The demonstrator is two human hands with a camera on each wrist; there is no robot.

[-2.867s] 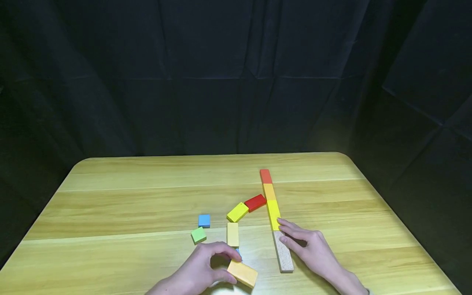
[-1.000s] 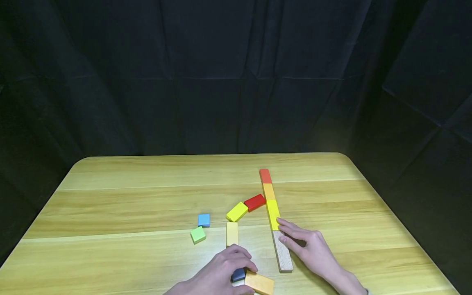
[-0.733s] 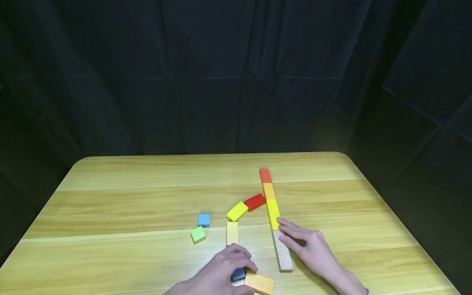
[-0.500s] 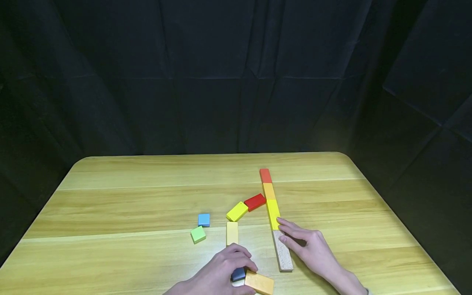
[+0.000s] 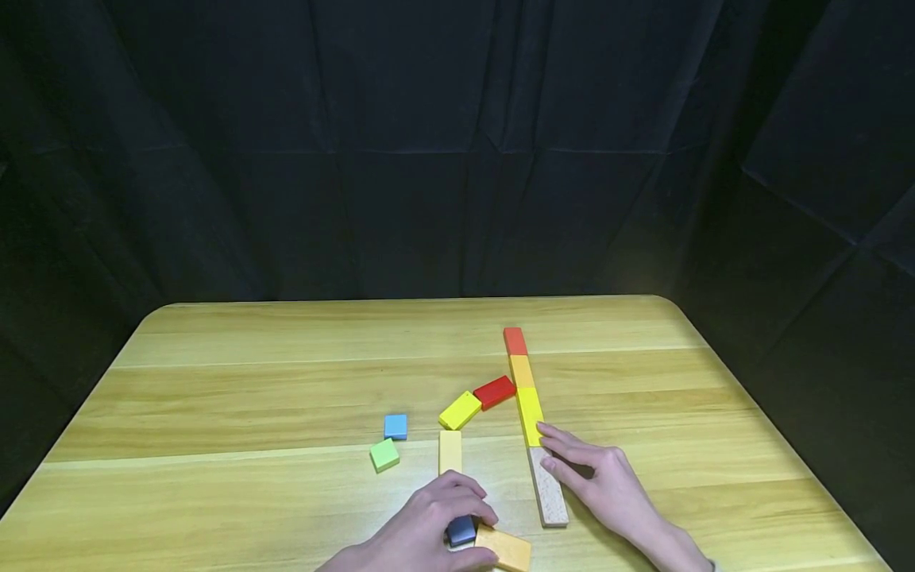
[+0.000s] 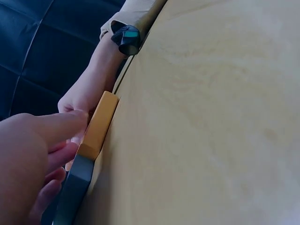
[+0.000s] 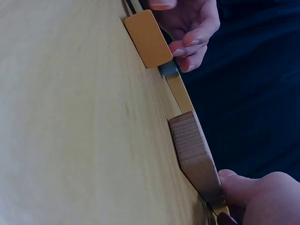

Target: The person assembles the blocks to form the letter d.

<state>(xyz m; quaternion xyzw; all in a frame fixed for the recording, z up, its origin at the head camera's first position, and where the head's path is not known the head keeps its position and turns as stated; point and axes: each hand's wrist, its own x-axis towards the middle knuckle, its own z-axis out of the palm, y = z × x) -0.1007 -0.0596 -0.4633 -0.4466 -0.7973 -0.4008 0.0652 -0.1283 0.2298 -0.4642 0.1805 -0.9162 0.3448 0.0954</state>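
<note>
My left hand (image 5: 429, 524) is at the table's front, thumb and fingertips pinching the left end of an orange wooden block (image 5: 507, 550) that lies flat. A dark blue block (image 5: 461, 531) shows under its curved fingers, meeting the orange block in the left wrist view. Behind that hand is a pale yellow block (image 5: 450, 451), its near end hidden. My right hand (image 5: 604, 477) rests with extended fingers on a straight row, touching the bright yellow block (image 5: 530, 413) and the speckled block (image 5: 549, 496). In the right wrist view its thumb lies against the speckled block (image 7: 194, 159).
Farther along the row are a light orange block (image 5: 521, 371) and an orange-red block (image 5: 515, 341). A red block (image 5: 495, 392) and a yellow block (image 5: 460, 410) curve away leftward. Blue (image 5: 395, 427) and green (image 5: 384, 455) squares lie left. Dark curtains (image 5: 457, 151) surround the wooden table (image 5: 250, 381).
The left hand has brought the orange block rightward and nearer, beside the dark blue block. Over the last half second its thumb has shifted slightly. The right hand stays in place.
</note>
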